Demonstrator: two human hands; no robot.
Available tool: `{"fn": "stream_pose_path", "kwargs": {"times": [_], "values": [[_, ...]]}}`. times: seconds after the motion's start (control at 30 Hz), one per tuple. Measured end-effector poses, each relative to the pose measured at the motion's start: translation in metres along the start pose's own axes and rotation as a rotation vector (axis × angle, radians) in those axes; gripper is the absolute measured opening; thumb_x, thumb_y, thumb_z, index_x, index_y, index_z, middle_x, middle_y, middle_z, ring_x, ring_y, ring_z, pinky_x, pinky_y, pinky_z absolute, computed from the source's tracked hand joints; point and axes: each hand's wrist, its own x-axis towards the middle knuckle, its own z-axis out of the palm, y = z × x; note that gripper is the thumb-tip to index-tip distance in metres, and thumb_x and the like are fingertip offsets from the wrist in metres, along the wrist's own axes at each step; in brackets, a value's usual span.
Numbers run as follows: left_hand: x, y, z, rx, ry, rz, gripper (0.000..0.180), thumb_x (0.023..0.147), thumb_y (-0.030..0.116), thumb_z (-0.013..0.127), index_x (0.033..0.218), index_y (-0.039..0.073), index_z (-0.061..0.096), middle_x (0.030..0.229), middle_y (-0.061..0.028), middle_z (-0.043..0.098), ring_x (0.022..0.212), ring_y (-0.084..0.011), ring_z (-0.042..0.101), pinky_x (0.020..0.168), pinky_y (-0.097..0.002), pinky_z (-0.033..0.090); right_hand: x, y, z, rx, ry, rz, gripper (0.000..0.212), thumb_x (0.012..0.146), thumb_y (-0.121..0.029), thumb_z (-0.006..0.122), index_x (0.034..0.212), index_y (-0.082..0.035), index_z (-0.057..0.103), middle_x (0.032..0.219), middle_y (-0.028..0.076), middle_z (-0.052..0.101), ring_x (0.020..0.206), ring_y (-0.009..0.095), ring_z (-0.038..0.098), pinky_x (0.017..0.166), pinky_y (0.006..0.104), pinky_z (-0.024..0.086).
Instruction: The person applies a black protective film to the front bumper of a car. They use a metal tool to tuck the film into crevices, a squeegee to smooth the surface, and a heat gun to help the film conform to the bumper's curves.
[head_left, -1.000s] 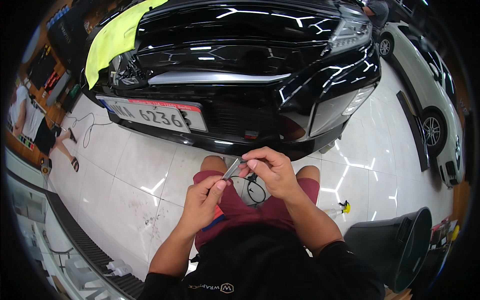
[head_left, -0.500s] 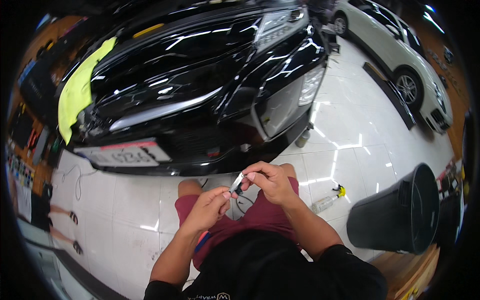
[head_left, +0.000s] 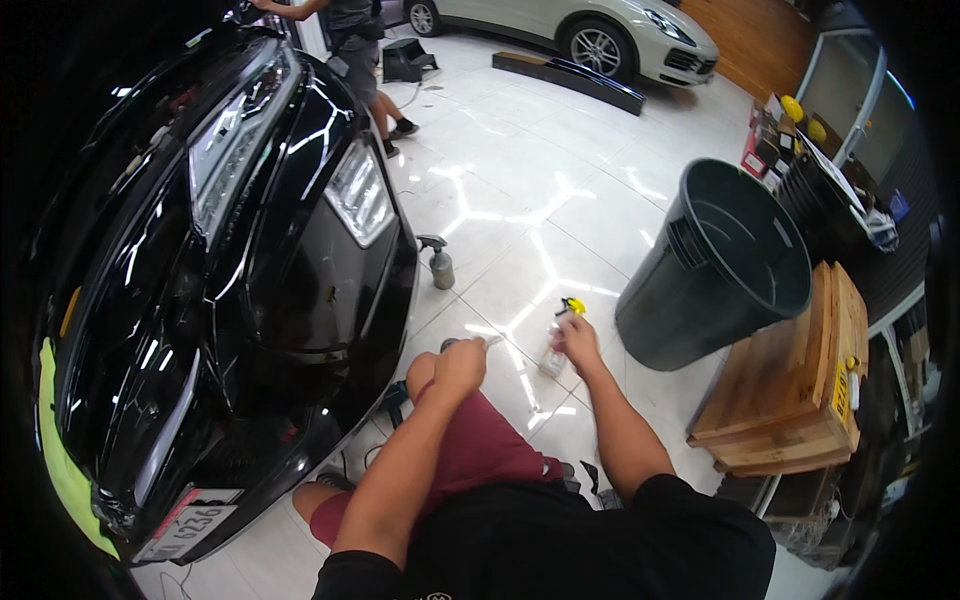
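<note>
My right hand [head_left: 578,338] is closed around the upper part of a clear spray bottle [head_left: 552,358] with a black and yellow trigger head [head_left: 571,306]. That bottle is low over the pale floor or standing on it; I cannot tell which. My left hand [head_left: 462,365] is closed in front of my knee, its knuckles toward me. A small pale thing [head_left: 493,341] pokes out at its fingers, too blurred to name. To the left of my hands is the front corner of a black car [head_left: 290,290], with its bumper and headlight [head_left: 360,192].
A grey spray bottle [head_left: 441,268] stands by the bumper. On the right are a dark bin [head_left: 650,300] and a wooden crate [head_left: 770,380]. Farther back, a co-worker [head_left: 365,60] stands beside the black car. A light-coloured car [head_left: 640,35] and a long black panel [head_left: 570,80] lie beyond.
My view has turned right. My hands, together on a small silvery thing before, are now apart. The right one has moved out and taken hold of the clear spray bottle.
</note>
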Motion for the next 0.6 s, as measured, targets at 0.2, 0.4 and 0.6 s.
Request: {"fn": "stream_pose_path", "kwargs": {"times": [0.2,0.4,0.6], "values": [[-0.003,-0.030,0.013,-0.200,0.485,0.079,0.018,0.091,0.015,0.065,0.102,0.001,0.071,0.091,-0.0219,0.062,0.087,-0.0393,0.063,0.077,-0.0460,0.050,-0.037,0.023,-0.039,-0.319,-0.160,0.075,0.016,0.097,-0.010,0.053,0.101,0.003,0.061,0.078,0.010,0.065,0.054,0.016,0.063,0.050,0.0296,0.052],[-0.038,0.032,-0.130,-1.186,0.479,0.146,0.021,0.099,0.014,0.062,0.113,-0.002,0.065,0.092,-0.0039,0.065,0.084,-0.0092,0.062,0.073,-0.0279,0.057,-0.118,-0.151,0.097,0.115,-0.591,-0.262,0.021,0.097,-0.007,0.060,0.116,0.002,0.064,0.084,0.003,0.062,0.064,0.008,0.053,0.056,0.0216,0.044],[-0.123,0.037,-0.189,-1.292,0.803,0.221,0.020,0.100,0.011,0.061,0.116,-0.001,0.062,0.100,-0.0088,0.065,0.089,-0.0163,0.067,0.077,-0.0321,0.061,-0.164,-0.217,0.172,0.136,-0.908,-0.625,0.021,0.098,-0.006,0.061,0.117,0.004,0.063,0.086,0.006,0.062,0.068,0.010,0.058,0.060,0.0226,0.047]]}}
